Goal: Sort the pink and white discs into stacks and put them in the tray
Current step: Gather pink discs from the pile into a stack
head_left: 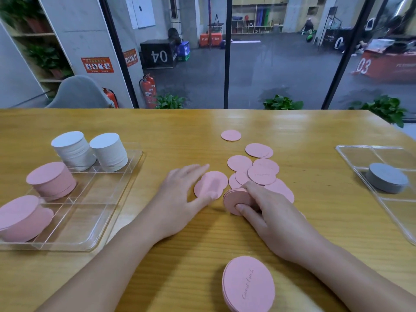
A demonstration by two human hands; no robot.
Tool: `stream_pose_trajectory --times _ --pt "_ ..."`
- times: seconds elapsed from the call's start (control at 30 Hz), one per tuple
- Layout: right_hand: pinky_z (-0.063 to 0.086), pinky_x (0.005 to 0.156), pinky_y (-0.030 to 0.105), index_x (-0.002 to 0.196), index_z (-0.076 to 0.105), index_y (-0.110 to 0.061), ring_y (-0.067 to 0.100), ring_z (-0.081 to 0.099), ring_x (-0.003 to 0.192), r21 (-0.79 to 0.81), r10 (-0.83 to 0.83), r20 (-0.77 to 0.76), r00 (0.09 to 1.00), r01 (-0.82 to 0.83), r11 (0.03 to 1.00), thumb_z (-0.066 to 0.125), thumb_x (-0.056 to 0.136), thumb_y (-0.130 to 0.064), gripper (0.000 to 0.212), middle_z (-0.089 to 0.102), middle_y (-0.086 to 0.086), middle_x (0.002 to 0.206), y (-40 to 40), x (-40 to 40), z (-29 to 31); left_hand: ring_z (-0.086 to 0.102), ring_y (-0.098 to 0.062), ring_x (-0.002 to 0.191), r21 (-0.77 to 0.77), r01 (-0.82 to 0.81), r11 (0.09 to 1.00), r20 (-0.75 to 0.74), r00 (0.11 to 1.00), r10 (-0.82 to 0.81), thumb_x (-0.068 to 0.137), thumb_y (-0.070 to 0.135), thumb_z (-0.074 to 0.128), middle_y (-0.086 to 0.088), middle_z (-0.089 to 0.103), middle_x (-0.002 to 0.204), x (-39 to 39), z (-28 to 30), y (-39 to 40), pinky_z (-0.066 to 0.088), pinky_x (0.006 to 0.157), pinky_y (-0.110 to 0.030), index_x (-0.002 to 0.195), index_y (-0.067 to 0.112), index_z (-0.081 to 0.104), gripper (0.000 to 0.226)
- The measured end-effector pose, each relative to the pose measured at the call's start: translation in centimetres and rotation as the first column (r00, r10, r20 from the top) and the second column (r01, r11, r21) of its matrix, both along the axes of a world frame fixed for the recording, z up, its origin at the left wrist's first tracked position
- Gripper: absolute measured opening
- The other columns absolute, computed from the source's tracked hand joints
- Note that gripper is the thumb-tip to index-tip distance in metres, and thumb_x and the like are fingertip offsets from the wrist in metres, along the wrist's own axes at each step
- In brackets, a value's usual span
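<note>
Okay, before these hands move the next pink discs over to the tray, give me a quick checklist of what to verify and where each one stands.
1. Right hand has a grip on the small pink stack: ok, thumb and fingers pinch its edges.
2. Left hand has secured a disc: not ok, it lies flat on two loose pink discs, blurred.
3. Left tray has free compartments: ok, the near and middle ones look clear.
4. Colours kept apart in the tray: ok, white stacks at the back, pink stacks in front.
5. All loose discs gathered: not ok, several still scattered, including the far disc.
</note>
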State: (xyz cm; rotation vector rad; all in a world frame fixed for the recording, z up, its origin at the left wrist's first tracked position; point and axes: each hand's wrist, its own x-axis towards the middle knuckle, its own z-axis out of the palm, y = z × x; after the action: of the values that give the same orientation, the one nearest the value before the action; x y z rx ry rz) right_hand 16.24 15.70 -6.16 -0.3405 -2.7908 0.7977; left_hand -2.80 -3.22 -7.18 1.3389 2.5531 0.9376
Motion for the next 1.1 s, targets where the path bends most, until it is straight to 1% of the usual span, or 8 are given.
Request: stream_pose_trajectory --times 0.13,0.27,0.43,0.6,0.7,0.83,0.93,1.1 --pt "0.039 0.063 0.023 0.101 0.044 -0.029 0.006 0.054 0.089 -0.015 0.016 -0.019 1.0 -0.016 1.0 0.055 0.108 -0.041 0.018 0.059 -0.015 0.089 0.1 0.0 -0.1 0.034 -0.011 0.137 -0.096 -0.153 0.984 -0.13 0.982 0.14 0.092 0.074 0.068 0.018 0.049 0.141 -0.2 -0.2 0.4 0.033 0.12 -0.035 0.151 0.039 0.061 0.069" --pt "0.044 0.069 0.029 0.096 0.043 -0.03 0.007 0.054 0.084 -0.031 0.038 -0.045 0.998 -0.039 0.999 0.057 0.108 -0.039 0.02 0.057 -0.016 0.086 0.3 0.1 -0.3 0.041 -0.007 0.126 -0.052 -0.12 0.991 -0.061 0.991 0.117 0.089 0.062 0.081 0.023 0.052 0.129 0.5 0.1 0.4 0.042 0.107 -0.032 0.133 0.044 0.065 0.051" --pt "0.05 0.072 0.04 0.096 0.045 -0.03 0.01 0.055 0.082 -0.052 0.05 -0.053 0.997 -0.053 0.997 0.058 0.108 -0.039 0.02 0.058 -0.015 0.085 0.6 0.1 -0.6 0.061 -0.013 0.067 0.253 -0.124 0.96 0.284 0.958 0.049 0.098 0.017 0.079 0.003 0.074 0.093 0.4 1.1 0.3 0.05 0.068 -0.033 0.104 0.029 0.067 0.018" --pt "0.048 0.07 0.036 0.094 0.044 -0.032 0.01 0.055 0.082 -0.039 0.062 -0.057 0.996 -0.064 0.997 0.059 0.108 -0.039 0.021 0.058 -0.015 0.084 0.7 0.2 -0.6 0.079 -0.029 0.09 0.468 -0.218 0.856 0.47 0.882 -0.032 0.11 0.028 0.069 -0.012 0.081 0.094 0.1 1.8 0.0 0.066 0.084 -0.044 0.095 0.006 0.076 0.027" --pt "0.046 0.069 0.034 0.093 0.044 -0.033 0.01 0.055 0.082 -0.04 0.069 -0.065 0.996 -0.071 0.997 0.059 0.107 -0.039 0.022 0.058 -0.016 0.084 0.7 0.3 -0.6 0.075 -0.018 0.085 0.424 -0.182 0.887 0.425 0.905 -0.017 0.098 0.018 0.084 -0.005 0.082 0.097 -0.2 1.8 -0.4 0.059 0.084 -0.038 0.098 0.012 0.079 0.007" --pt "0.047 0.068 0.035 0.093 0.045 -0.03 0.011 0.055 0.081 -0.045 0.064 -0.071 0.995 -0.067 0.997 0.06 0.107 -0.038 0.022 0.058 -0.015 0.083 0.7 0.2 -0.7 0.076 -0.015 0.09 0.392 -0.155 0.907 0.415 0.91 -0.024 0.093 0.007 0.085 0.007 0.079 0.114 -0.2 1.8 -0.3 0.06 0.084 -0.038 0.114 0.027 0.08 0.029" --pt "0.049 0.069 0.037 0.094 0.045 -0.029 0.011 0.056 0.081 -0.037 0.065 -0.073 0.995 -0.068 0.997 0.059 0.107 -0.039 0.021 0.059 -0.015 0.084 0.7 0.2 -0.7 0.074 -0.018 0.088 0.412 -0.096 0.906 0.384 0.92 -0.077 0.098 0.007 0.081 0.001 0.082 0.102 0.0 1.7 -0.2 0.056 0.082 -0.028 0.105 0.019 0.083 0.014" --pt "0.051 0.07 0.041 0.096 0.048 -0.03 0.013 0.056 0.081 -0.068 0.039 -0.164 0.986 -0.051 0.996 0.062 0.106 -0.035 0.018 0.06 -0.014 0.084 0.7 0.3 -1.0 0.068 -0.019 0.089 0.416 0.049 0.908 0.333 0.921 -0.202 0.103 0.008 0.075 -0.002 0.08 0.096 0.3 1.8 -0.2 0.05 0.081 -0.042 0.101 0.015 0.082 0.01"
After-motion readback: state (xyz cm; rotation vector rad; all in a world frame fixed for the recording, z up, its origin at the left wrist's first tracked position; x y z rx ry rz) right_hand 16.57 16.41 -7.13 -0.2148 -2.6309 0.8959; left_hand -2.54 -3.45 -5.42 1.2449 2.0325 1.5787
